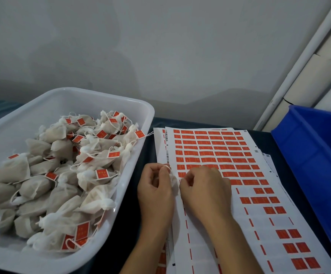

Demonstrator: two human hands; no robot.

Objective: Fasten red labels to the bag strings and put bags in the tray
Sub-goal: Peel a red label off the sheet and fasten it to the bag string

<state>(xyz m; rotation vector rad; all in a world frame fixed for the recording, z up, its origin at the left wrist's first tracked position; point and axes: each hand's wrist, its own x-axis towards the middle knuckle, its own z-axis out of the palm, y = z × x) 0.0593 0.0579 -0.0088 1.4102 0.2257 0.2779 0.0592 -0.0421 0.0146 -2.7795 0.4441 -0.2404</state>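
Both hands' fingers curled over label sheet [245, 171], left hand [155, 191] pinching white string [170, 171], right hand [204, 191] grasp unclear

There is one view only, so nothing is shared between cameras. It sits on the person's head and looks forward and down — steeply enough that both forearms enter from the bottom edge and the hands meet near the middle. It is close to the table [263, 139]: the white tray [121, 107] fills the left, the label sheets [220, 151] the middle, a blue bin [314, 151] the right. The wall [160, 46] takes the upper half — the wide lens bends the edges.
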